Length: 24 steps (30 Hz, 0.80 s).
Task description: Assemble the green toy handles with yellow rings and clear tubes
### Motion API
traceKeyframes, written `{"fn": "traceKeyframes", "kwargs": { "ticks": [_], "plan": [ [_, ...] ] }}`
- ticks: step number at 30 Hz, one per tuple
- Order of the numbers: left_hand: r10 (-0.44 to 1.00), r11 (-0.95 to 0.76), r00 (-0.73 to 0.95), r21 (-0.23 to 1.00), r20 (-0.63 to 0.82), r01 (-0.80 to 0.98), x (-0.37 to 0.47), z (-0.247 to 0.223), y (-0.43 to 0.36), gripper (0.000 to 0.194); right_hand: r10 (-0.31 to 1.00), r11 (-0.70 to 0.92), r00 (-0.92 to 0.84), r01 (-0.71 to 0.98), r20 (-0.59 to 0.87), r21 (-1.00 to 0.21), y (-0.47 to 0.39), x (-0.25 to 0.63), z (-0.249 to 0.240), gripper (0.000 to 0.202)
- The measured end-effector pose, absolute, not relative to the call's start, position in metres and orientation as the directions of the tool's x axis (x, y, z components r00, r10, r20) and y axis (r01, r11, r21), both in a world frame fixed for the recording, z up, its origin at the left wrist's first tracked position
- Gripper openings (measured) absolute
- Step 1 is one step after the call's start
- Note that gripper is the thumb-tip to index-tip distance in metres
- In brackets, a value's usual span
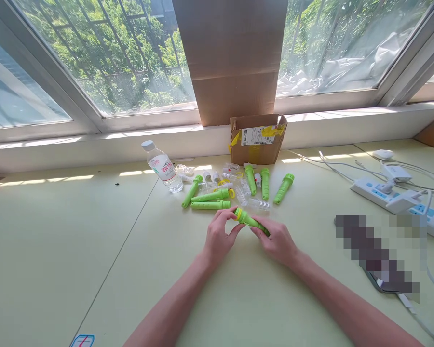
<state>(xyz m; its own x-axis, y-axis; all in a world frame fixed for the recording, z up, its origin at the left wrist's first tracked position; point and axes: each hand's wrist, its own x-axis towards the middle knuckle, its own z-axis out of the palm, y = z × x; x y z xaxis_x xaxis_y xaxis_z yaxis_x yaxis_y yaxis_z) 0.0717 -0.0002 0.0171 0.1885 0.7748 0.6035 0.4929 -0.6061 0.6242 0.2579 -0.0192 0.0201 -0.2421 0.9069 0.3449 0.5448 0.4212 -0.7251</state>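
A green plastic tube (252, 222), threaded at one end and shaped like a small flashlight body, is held between my hands just above the table. My right hand (277, 241) is closed around its plain end. At the threaded end, the fingers of my left hand (219, 236) pinch near a yellow ring (237, 214) that sits around the tube. Beyond them lie several similar green tubes (210, 205), clear plastic sleeves (259, 204), loose yellow rings (232, 193) and small white-and-metal pieces (207, 175). My fingers hide part of the held tube.
A water bottle (162, 166) leans at the back left of the parts. Behind them, a cardboard box (255, 153) stands against the window ledge. On the right are a power strip (374, 190), white cables (334, 166) and a blurred-out dark phone-like object (379, 282).
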Motion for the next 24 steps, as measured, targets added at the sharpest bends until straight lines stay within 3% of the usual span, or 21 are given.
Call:
{"fn": "traceKeyframes", "kwargs": {
  "ticks": [9,13,24],
  "plan": [
    [0.796,-0.594,0.234,0.643,0.559,0.484,0.0704,0.0161,-0.0006,0.015,0.930,0.358,-0.277,0.521,0.243,-0.775,-0.0147,0.2631,0.0155,0.034],
    [0.780,-0.611,0.232,0.626,0.581,0.485,0.0710,0.0159,-0.0003,0.014,0.929,0.361,-0.268,0.523,0.253,-0.772,-0.0147,0.2635,0.0133,0.025],
    [0.779,-0.603,0.203,0.621,0.593,0.501,0.0711,0.0158,0.0004,0.017,0.884,0.448,-0.243,0.684,0.399,-0.576,-0.0180,0.2587,0.0174,0.022]
  ]
}}
